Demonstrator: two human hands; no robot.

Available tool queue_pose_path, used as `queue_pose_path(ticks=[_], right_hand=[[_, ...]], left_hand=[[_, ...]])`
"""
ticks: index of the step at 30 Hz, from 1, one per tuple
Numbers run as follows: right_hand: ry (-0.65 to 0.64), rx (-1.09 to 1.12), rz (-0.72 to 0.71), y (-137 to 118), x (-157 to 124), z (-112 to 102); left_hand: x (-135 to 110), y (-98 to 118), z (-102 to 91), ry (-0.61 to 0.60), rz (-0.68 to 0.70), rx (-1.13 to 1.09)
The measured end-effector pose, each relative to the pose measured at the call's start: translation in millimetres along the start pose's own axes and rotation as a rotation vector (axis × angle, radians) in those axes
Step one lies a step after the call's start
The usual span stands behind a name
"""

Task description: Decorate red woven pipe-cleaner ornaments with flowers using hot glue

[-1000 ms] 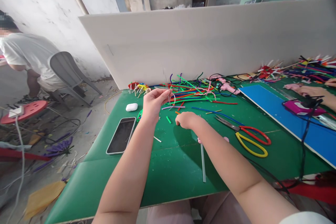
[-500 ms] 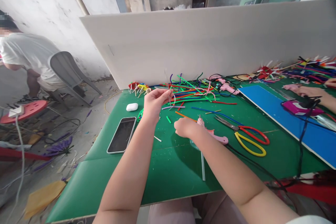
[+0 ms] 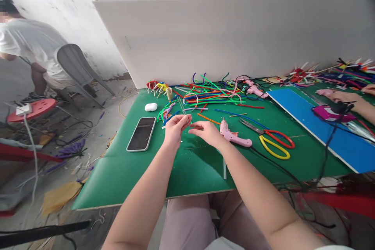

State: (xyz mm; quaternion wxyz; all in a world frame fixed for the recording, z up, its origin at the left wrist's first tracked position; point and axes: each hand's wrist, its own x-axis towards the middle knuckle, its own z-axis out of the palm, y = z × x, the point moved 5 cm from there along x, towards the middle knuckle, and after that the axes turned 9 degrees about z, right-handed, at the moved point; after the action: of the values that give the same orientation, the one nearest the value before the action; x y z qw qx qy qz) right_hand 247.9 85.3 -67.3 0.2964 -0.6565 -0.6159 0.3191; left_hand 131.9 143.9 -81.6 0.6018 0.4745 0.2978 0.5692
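My left hand (image 3: 176, 128) is closed in a pinch on thin, see-through strands (image 3: 182, 105) that point up and away over the table. A thin white curved strip (image 3: 197, 101) arcs beside them; whether it is joined to them I cannot tell. My right hand (image 3: 206, 132) is beside the left, thumb and fingertips drawn together at the strands' lower end. What it grips is too small to make out. Right of it lies a pink glue gun (image 3: 234, 136), with a clear glue stick (image 3: 225, 168) near my forearm. Scissors (image 3: 268, 136) with red and yellow handles lie farther right.
Coloured pipe cleaners (image 3: 213, 95) are heaped before a white partition (image 3: 205, 39). A phone (image 3: 141, 134) and white earbud case (image 3: 150, 107) lie left. A blue board (image 3: 319, 129) and another person's hand (image 3: 348, 99) are right. Cables trail over the table's front edge.
My left hand has come down and nearer with the strands. My right hand has risen from the tabletop to meet its fingertips. The view has tilted slightly downward.
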Motion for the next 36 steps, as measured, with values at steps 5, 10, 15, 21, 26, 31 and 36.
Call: queue_pose_path(ticks=[5, 10, 15, 21, 26, 31, 36], right_hand=[[0.127, 0.091, 0.02, 7.0, 6.1, 8.3], [0.181, 0.122, 0.035, 11.4, 5.9, 6.5], [0.208, 0.139, 0.048, 12.5, 6.2, 7.2], [0.228, 0.144, 0.051, 13.7, 7.0, 4.8], [0.23, 0.2, 0.039, 11.5, 5.2, 2.5], [0.182, 0.373, 0.019, 9.8, 4.9, 5.5], [0.037, 0.608, 0.017, 11.5, 9.1, 13.6]], left_hand=[[-1.9, -9.2, 4.1, -0.015, -0.015, -0.019], [-0.9, -10.2, 7.3, -0.035, -0.011, -0.022], [-0.9, -11.3, 5.6, -0.036, -0.009, -0.022], [-1.0, -11.3, 7.0, -0.051, -0.015, -0.038], [-1.0, -9.8, 8.0, -0.061, -0.028, -0.063], [0.4, -4.3, 5.6, -0.073, -0.041, -0.106], [2.6, 0.1, 1.7, -0.093, -0.037, -0.135]])
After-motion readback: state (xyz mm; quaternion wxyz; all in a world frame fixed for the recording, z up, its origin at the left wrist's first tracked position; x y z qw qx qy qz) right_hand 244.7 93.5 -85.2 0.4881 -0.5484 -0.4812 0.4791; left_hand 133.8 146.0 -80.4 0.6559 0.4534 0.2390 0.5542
